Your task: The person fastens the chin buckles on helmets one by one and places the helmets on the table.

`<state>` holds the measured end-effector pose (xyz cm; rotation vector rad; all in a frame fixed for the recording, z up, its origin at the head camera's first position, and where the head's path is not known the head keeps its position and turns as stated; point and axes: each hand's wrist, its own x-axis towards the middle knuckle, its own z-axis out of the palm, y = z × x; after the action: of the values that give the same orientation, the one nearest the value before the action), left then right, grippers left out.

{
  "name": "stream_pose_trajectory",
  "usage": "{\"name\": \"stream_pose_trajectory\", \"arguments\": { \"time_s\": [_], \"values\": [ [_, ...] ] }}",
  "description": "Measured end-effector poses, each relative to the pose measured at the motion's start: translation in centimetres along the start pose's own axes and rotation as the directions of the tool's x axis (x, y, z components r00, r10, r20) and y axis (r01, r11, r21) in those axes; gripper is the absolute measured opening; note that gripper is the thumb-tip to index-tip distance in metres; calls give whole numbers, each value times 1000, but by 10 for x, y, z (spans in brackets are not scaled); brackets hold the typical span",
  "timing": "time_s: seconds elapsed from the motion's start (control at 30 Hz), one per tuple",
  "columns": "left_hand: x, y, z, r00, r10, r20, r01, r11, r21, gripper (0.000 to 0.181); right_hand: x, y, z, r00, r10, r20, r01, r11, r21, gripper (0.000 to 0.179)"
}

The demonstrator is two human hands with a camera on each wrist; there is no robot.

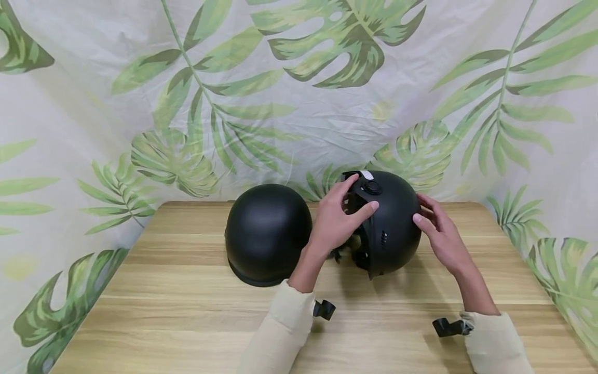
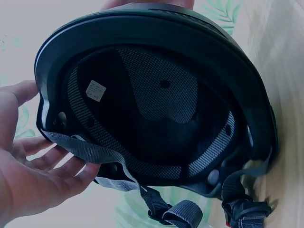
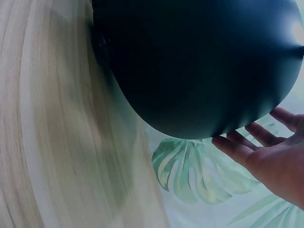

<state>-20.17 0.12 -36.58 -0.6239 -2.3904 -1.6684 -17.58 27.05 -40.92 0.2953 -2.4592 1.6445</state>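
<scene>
A black helmet (image 1: 394,223) is turned on its side, its opening toward the left. My left hand (image 1: 334,221) holds it at the front rim, thumb on the shell and fingers along the edge. In the left wrist view, a grey chin strap (image 2: 90,151) crosses over the fingers of that hand, and the padded inside shows a small white label (image 2: 95,90). Against the crown, on the other side, rest the fingertips of my right hand (image 1: 441,236), its fingers fairly straight. The right wrist view shows the smooth dome just above those fingers (image 3: 236,151).
Left of the held helmet, a second plain black helmet (image 1: 268,234) stands dome up on the wooden table (image 1: 187,322). Behind the table's back edge hangs a leaf-patterned cloth (image 1: 322,119). The strap buckle (image 2: 247,209) dangles close over the tabletop.
</scene>
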Motion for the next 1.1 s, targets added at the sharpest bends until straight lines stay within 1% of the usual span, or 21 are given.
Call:
{"name": "stream_pose_trajectory", "arguments": {
  "time_s": [0.13, 0.23, 0.37, 0.5, 0.53, 0.6, 0.67, 0.77, 0.83, 0.9, 1.1],
  "values": [
    [3, 1, 3, 999, 24, 28, -25, 998, 50, 72, 0, 2, -1, 999, 32, 8, -33, 997, 72, 58],
    [2, -2, 1, 998, 41, 43, -43, 999, 27, 71, 2, 4, -2, 998, 67, 7, -68, 993, 92, 59],
    [-2, -9, -4, 998, 43, 35, -42, 999, -19, 72, 4, 6, -4, 995, 102, -8, -100, 990, 95, 62],
    [-6, -17, -9, 999, 31, 33, -31, 999, 8, 73, 4, 7, -5, 994, 101, -31, -98, 992, 85, 62],
    [-7, -19, -11, 999, 29, 34, -30, 999, 15, 73, 3, 6, -5, 994, 97, -40, -94, 993, 72, 62],
    [-9, -22, -13, 999, 23, 34, -24, 999, 33, 73, 2, 5, -5, 994, 78, -74, -77, 997, 10, 61],
    [-10, -25, -16, 999, 15, 36, -17, 999, 43, 73, 2, 3, -6, 993, 28, -113, -35, 998, -60, 59],
    [-12, -29, -18, 999, 0, 44, -2, 998, 59, 74, 1, 0, -7, 986, -67, -152, 42, 986, -162, 56],
    [-14, -33, -19, 999, -17, 51, 13, 998, 65, 75, 1, -1, -9, 982, -110, -153, 81, 980, -183, 53],
    [-16, -36, -19, 998, -36, 60, 31, 997, 71, 76, 0, -2, -11, 983, -115, -145, 86, 978, -190, 51],
    [-26, -47, -12, 989, -106, 101, 98, 992, 82, 81, -2, -2, -17, 987, -79, -142, 50, 980, -192, 50]
  ]
}}
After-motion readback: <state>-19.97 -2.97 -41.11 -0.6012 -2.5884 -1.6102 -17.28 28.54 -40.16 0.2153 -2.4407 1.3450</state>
